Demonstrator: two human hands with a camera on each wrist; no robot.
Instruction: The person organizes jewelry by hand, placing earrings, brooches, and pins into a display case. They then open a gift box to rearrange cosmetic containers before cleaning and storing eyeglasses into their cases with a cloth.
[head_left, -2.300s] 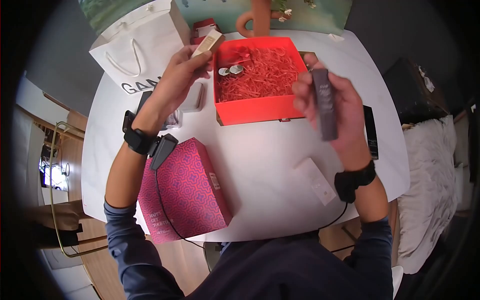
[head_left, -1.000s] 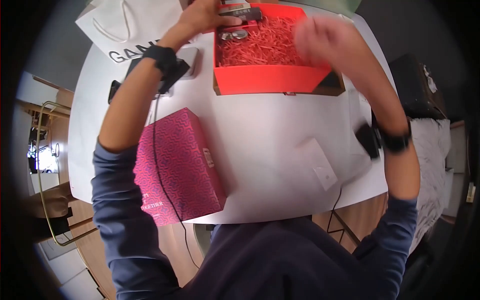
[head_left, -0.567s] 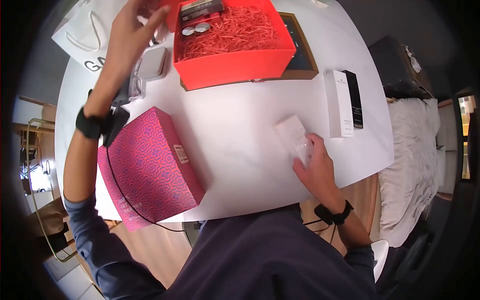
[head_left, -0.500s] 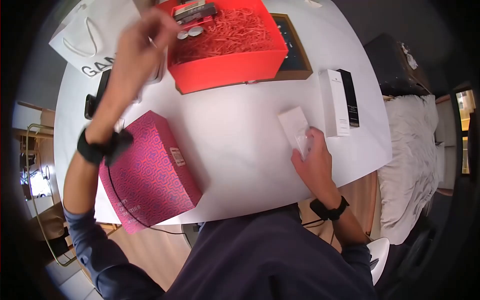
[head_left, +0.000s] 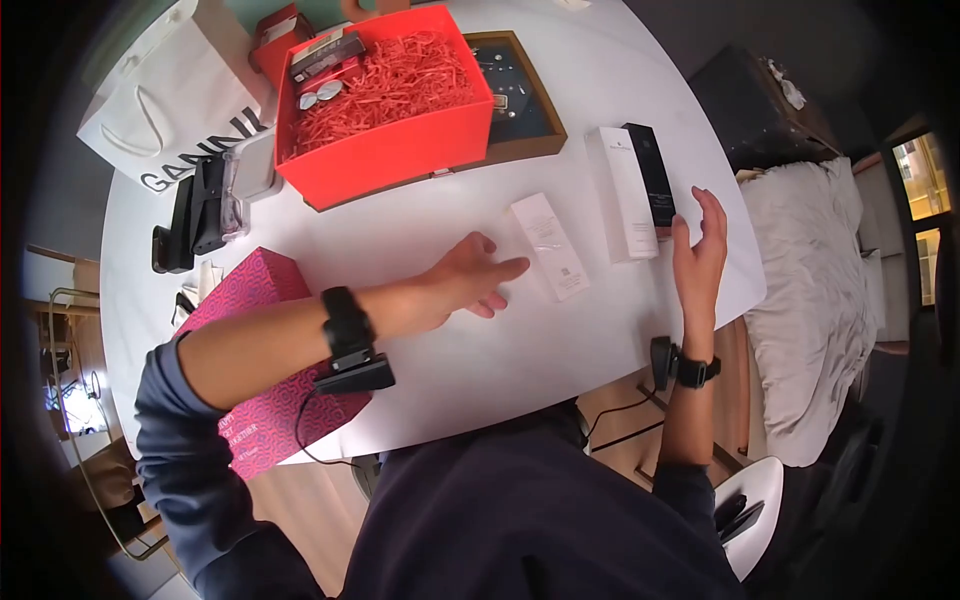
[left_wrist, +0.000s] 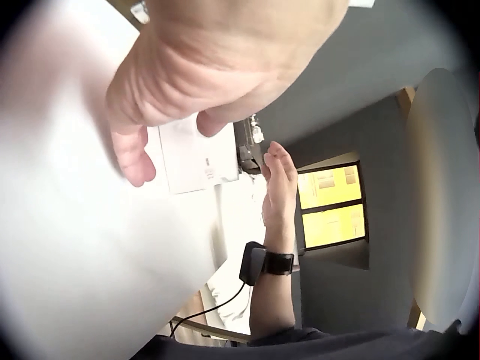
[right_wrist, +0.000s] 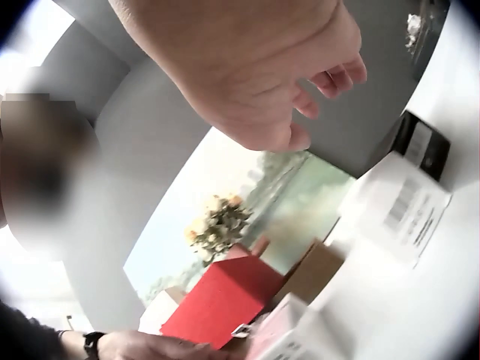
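My left hand (head_left: pixel 465 278) hovers over the middle of the table, its fingers loosely bent and holding nothing. Its fingertips point at a pale pink carton (head_left: pixel 548 247) lying flat. To the right, my right hand (head_left: pixel 703 250) is raised with relaxed fingers beside a tall black carton (head_left: pixel 650 175) and a white carton (head_left: pixel 622 195), which stand side by side. The right wrist view shows that hand's bare palm and fingers above the white carton (right_wrist: pixel 401 206). A red box (head_left: pixel 385 145) full of red shredded paper holds a dark slim carton (head_left: pixel 328 55) and two round silvery pieces (head_left: pixel 320 95).
A brown-framed tray (head_left: pixel 525 95) with small jewellery sits under the red box. At left are a white paper bag (head_left: pixel 175 85), a grey case (head_left: pixel 255 168), dark cases (head_left: pixel 208 205) and a pink patterned box (head_left: pixel 265 290). A cable runs from each wrist camera.
The beige and dark cartons that my hands held went into the red box. My right hand left the pale pink carton and moved right; my left hand came down from the red box toward that carton.
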